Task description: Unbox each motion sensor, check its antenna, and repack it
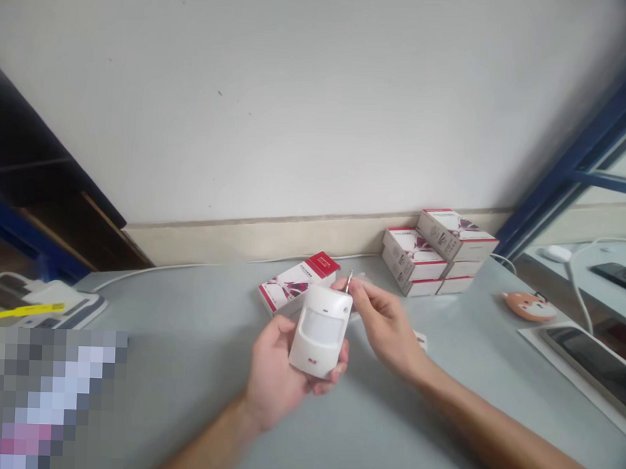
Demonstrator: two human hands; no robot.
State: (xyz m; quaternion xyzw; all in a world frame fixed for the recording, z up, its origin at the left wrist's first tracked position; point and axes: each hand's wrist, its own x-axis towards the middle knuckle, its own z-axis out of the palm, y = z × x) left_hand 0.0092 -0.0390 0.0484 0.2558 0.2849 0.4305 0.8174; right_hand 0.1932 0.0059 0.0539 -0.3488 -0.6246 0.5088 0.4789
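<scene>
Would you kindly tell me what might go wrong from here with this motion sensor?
The thin metal rod pinched by the right hand looks slender and might bend if pulled sideways. The white motion sensor is cradled in the left hand, so it could slip and fall onto the grey table.

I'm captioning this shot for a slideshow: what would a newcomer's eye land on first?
A white motion sensor sits at the centre, held in the left hand, while the right hand pinches a thin metal pin at its top. Behind them, red-and-white boxes stand stacked at the far edge of the grey table.
</scene>
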